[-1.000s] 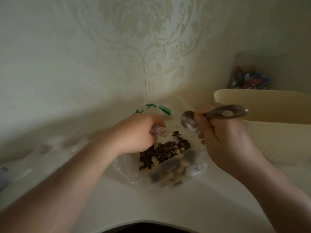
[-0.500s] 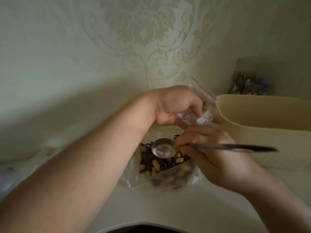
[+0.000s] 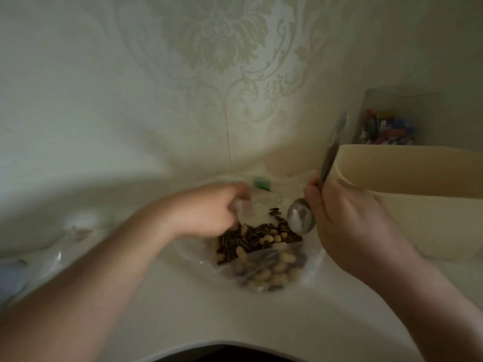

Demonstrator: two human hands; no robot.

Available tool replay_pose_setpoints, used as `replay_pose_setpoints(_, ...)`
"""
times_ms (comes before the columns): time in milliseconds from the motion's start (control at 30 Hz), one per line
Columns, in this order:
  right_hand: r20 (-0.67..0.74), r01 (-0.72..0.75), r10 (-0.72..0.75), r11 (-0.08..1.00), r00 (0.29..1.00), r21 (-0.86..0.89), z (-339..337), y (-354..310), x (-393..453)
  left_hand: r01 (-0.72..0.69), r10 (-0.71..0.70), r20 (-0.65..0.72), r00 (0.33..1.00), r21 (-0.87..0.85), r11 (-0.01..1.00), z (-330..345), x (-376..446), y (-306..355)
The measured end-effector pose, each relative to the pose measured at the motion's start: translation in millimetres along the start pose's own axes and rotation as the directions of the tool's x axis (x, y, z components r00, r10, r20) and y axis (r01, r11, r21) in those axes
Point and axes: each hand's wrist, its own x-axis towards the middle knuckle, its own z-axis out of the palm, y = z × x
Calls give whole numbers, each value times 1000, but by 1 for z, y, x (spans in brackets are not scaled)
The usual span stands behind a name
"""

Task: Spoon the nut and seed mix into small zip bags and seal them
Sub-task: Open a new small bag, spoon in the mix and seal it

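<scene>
A spoon (image 3: 300, 216) is gripped by the right hand (image 3: 347, 220) over the nut mix (image 3: 257, 239); a small zip bag (image 3: 241, 206) is pinched by the left hand (image 3: 206, 212); scooping is judged next.

A large clear plastic bag (image 3: 264, 257) lies open on the pale counter, its mouth facing the wall, heaped with the nut and seed mix (image 3: 257, 242): dark striped sunflower seeds on top and pale peanuts showing through the near wall of the plastic. A metal spoon (image 3: 300, 216) is held bowl-down just above the right edge of the mix, handle slanting up and away (its bowl looks empty, though blur makes that hard to judge). A small zip bag (image 3: 241, 206), clear and crumpled, sits pinched over the left rim of the big bag, too blurred to tell whether its mouth is open.
</scene>
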Motion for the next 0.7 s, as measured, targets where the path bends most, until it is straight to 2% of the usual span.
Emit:
replay_pose_setpoints(33, 30, -31, 32, 999, 999, -39, -1, -1, 0, -19, 17, 18, 1000, 115, 993, 6, -8, -5)
replay_pose_setpoints(100, 66, -91, 99, 989, 993, -114, -2, -1, 0, -50, 44, 33, 998, 204, 978, 17, -20, -13)
replay_pose_setpoints(233, 11, -83, 84, 991, 996, -100, 1, -1, 0, -146, 128, 114, 985, 172, 974, 37, -26, -20)
replay_pose_setpoints(300, -24, -60, 59, 997, 998, -46, 3, 1, 0, -153, 151, 25, 988, 136, 979, 42, -22, -20)
replay_pose_setpoints(367, -25, -26, 26, 1000, 999, 18, 6, 3, 1, -132, 131, -86, 988, -16, 991, 41, -19, -25)
replay_pose_setpoints(467, 18, 7, -8, 998, 1000, 62, 11, 3, 0, -157, 132, -141, 981, -182, 971, 40, -17, -35)
replay_pose_setpoints(700, -29, 37, -35, 997, 999, 71, 12, 2, 1, -219, 203, -171, 964, -79, 973, 46, -19, -46)
